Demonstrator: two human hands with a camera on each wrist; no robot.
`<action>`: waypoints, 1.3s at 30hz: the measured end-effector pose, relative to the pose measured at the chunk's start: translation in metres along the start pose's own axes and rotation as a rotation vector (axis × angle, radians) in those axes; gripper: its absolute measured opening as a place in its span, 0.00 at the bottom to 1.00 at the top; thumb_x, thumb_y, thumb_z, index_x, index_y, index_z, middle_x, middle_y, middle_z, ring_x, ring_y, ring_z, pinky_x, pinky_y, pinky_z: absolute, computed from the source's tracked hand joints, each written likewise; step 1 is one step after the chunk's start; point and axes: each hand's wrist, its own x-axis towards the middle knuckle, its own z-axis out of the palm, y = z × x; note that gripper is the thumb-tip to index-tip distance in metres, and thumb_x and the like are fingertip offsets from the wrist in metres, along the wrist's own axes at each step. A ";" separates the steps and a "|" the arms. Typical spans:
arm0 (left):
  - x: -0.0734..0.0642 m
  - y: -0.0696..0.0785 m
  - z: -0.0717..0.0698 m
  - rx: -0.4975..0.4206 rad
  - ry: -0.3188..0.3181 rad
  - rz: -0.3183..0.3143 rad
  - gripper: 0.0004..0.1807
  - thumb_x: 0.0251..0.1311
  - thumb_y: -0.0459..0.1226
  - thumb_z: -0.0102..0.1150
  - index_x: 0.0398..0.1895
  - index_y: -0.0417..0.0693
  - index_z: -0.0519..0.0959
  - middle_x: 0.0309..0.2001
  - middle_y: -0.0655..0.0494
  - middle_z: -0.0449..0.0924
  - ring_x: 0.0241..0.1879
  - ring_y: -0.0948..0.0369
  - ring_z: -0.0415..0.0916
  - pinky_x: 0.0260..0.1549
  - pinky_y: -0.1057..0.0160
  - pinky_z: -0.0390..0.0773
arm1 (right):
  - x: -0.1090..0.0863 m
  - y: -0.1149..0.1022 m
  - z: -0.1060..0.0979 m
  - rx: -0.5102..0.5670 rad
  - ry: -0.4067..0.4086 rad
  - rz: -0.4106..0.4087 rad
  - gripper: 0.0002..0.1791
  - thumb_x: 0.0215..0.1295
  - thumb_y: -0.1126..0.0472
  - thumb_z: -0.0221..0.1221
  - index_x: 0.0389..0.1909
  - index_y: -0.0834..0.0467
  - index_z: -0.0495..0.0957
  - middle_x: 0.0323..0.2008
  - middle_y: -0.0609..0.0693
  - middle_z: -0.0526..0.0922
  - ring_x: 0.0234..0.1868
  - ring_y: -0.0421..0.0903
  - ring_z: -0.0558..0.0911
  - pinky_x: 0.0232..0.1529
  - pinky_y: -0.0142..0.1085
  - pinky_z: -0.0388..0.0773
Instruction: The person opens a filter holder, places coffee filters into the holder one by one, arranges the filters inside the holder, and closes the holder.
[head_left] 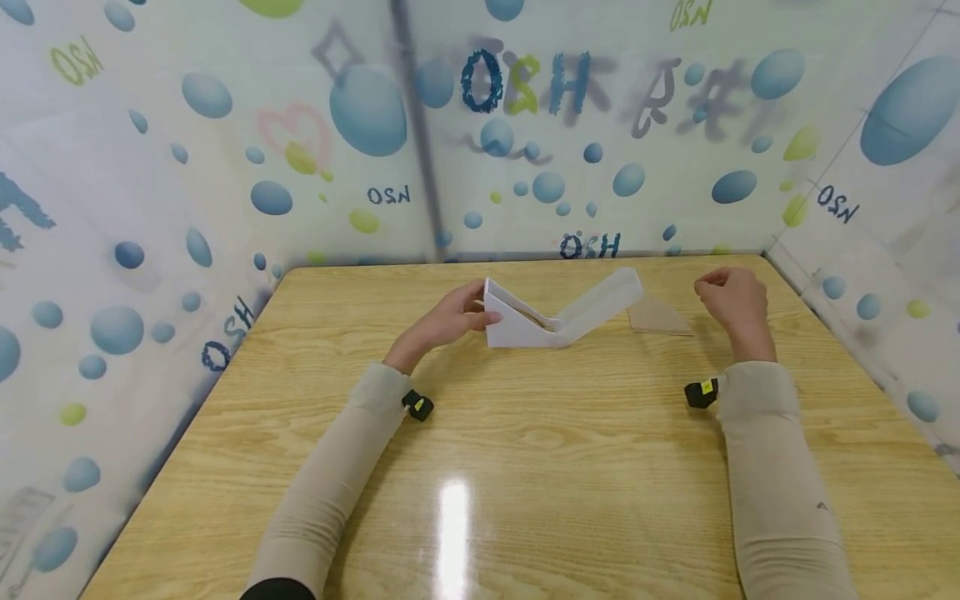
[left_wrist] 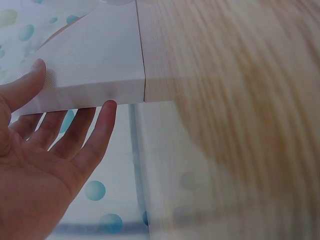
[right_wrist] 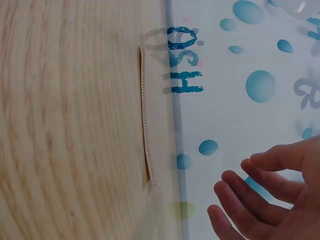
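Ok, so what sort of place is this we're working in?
Probably a small recording booth: a wood-grain table, a spotted, lettered backdrop around it on the back, left and right, and black wrist cameras.

The wood-grained tabletop (head_left: 570, 467) is bordered at its far edge by a pale back wall (head_left: 480, 187), and at its left and right edges by similar side walls (head_left: 150, 279). Blue and green spots are printed on them. The back wall is crossed by a dark, slightly tilted band (head_left: 417, 125). Well apart from the far edge, a bright light streak (head_left: 453, 533) is reflected.
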 end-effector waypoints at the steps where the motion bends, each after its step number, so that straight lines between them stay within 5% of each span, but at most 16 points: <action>1: 0.000 0.000 0.000 0.001 0.000 -0.002 0.22 0.75 0.37 0.58 0.68 0.47 0.70 0.61 0.46 0.78 0.59 0.49 0.80 0.55 0.44 0.84 | 0.000 0.001 0.000 -0.005 -0.004 0.003 0.25 0.75 0.51 0.50 0.57 0.67 0.79 0.56 0.69 0.81 0.53 0.67 0.77 0.41 0.50 0.76; 12: 0.001 0.004 0.001 0.004 -0.005 0.007 0.22 0.75 0.37 0.58 0.68 0.46 0.69 0.61 0.44 0.78 0.60 0.47 0.80 0.56 0.44 0.83 | 0.001 0.014 0.001 -0.109 -0.119 0.037 0.27 0.73 0.52 0.49 0.60 0.70 0.75 0.59 0.72 0.76 0.56 0.70 0.75 0.50 0.60 0.76; 23: 0.002 0.006 0.001 0.011 -0.008 0.012 0.21 0.75 0.37 0.57 0.68 0.46 0.69 0.62 0.44 0.78 0.60 0.47 0.80 0.56 0.44 0.83 | 0.006 0.026 0.002 -0.111 -0.241 0.022 0.30 0.75 0.51 0.52 0.64 0.72 0.67 0.65 0.76 0.68 0.64 0.76 0.68 0.60 0.67 0.70; 39: -0.001 0.001 0.000 0.000 0.000 -0.004 0.22 0.75 0.37 0.58 0.68 0.46 0.69 0.62 0.44 0.78 0.60 0.47 0.80 0.55 0.45 0.84 | 0.003 0.029 0.003 -0.075 -0.310 0.052 0.35 0.71 0.52 0.58 0.67 0.73 0.64 0.68 0.77 0.64 0.66 0.74 0.64 0.66 0.69 0.66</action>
